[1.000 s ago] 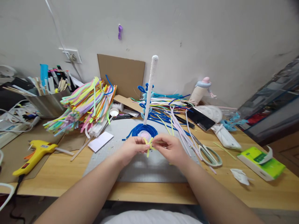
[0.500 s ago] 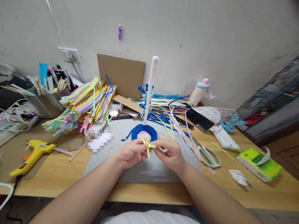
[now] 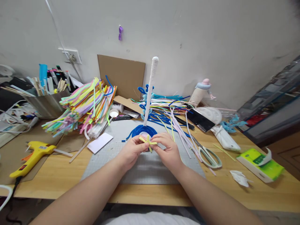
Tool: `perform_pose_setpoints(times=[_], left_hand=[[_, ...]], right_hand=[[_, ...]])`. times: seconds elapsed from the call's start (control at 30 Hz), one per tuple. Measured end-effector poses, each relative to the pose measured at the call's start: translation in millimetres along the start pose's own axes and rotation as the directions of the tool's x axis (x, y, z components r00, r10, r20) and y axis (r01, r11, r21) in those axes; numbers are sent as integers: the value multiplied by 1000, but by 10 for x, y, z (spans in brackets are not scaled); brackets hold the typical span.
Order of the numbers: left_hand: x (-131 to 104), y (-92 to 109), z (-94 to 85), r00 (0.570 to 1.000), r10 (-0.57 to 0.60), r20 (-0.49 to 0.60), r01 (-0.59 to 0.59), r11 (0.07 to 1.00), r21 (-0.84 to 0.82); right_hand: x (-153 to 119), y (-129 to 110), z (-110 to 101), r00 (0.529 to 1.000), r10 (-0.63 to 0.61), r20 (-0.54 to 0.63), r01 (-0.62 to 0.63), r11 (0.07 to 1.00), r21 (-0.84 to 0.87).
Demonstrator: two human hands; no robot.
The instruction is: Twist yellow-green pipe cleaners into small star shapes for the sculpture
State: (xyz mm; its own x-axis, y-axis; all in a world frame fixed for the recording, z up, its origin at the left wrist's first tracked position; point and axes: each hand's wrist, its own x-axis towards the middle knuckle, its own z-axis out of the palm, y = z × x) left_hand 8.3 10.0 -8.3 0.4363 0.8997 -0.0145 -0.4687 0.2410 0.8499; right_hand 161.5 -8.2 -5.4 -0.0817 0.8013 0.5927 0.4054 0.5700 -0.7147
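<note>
A small yellow star-shaped piece (image 3: pixel 148 141) made of pipe cleaner is held between both hands above the grey cutting mat (image 3: pixel 150 173). My left hand (image 3: pixel 132 151) pinches its left side between thumb and fingers. On the right side, the fingertips of my right hand (image 3: pixel 169 150) close on another arm of it. Just behind stands a white wrapped rod (image 3: pixel 151 84), upright in a blue coiled base (image 3: pixel 138 130) whose front is partly hidden by my hands. Blue looped shapes (image 3: pixel 142 90) show behind the rod.
A yellow glue gun (image 3: pixel 35 156) lies at the left, near a bundle of colourful pipe cleaners (image 3: pixel 86 103) and a white card (image 3: pixel 100 143). Scissors (image 3: pixel 209 157), a phone (image 3: pixel 201 120), loose strips (image 3: pixel 181 134) and a green tissue pack (image 3: pixel 260 164) are on the right.
The yellow star has turned and tilted in my fingers. My right hand has shifted slightly left and up, and my left fingers have changed their hold.
</note>
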Motion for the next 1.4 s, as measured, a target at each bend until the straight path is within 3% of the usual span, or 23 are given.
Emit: perform_pose_setpoints(times=[0.17, 0.3, 0.53, 0.8, 0.93, 1.03, 1.4], left_hand=[[2, -3, 9, 999, -14, -40, 15, 1000, 21], [3, -2, 9, 999, -17, -48, 18, 1000, 21], [5, -31, 5, 999, -28, -19, 27, 996, -80], [17, -35, 37, 993, 107, -58, -105, 994, 42], [12, 18, 47, 993, 115, -23, -109, 977, 186], [19, 61, 28, 991, 107, -78, -83, 962, 262], [42, -5, -43, 990, 25, -135, 22, 941, 338]], right_hand=[[-39, -14, 34, 987, 127, 100, -141, 977, 157], [-82, 19, 85, 941, 283, 187, -334, 866, 372], [-56, -30, 85, 938, 313, 147, -346, 835, 428], [-51, -84, 118, 840, 513, 176, -521, 673, 525], [-57, -32, 98, 841, 526, 125, -508, 691, 514], [-46, 13, 76, 844, 523, 119, -507, 705, 497], [-29, 9, 117, 820, 520, 237, -566, 681, 464]])
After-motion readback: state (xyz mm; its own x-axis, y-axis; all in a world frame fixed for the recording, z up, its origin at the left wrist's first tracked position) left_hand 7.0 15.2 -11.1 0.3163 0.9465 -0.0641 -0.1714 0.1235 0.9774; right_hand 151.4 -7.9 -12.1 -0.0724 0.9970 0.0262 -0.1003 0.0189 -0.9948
